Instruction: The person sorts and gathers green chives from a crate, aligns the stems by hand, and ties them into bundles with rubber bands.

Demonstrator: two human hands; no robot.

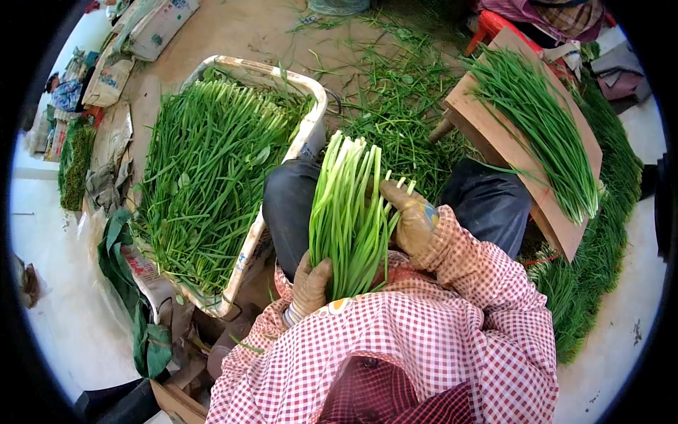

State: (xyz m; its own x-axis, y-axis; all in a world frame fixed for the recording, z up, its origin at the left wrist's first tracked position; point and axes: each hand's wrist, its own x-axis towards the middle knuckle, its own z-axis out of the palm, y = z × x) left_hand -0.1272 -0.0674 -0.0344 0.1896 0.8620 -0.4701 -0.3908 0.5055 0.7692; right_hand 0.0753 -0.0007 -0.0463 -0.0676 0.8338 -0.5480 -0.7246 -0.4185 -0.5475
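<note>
A bunch of garlic chives point(346, 219) rests upright over my lap, with pale cut ends at the top and green leaves hanging below. My left hand point(311, 284), in a tan glove, is wrapped around the lower left of the bunch. On the right side, my right hand point(412, 220), gloved too, is closed on a few stalks whose white ends poke out above its fingers. Those stalks stand slightly apart from the main bunch. Leaves partly hide the fingertips of both hands.
A white plastic crate point(311, 95) packed with chives stands to my left. On my right, a brown board point(477, 113) bears a loose bundle of chives point(540, 127). Loose leaves point(402, 85) litter the floor ahead, and a long chive pile point(607, 233) lies along the far right.
</note>
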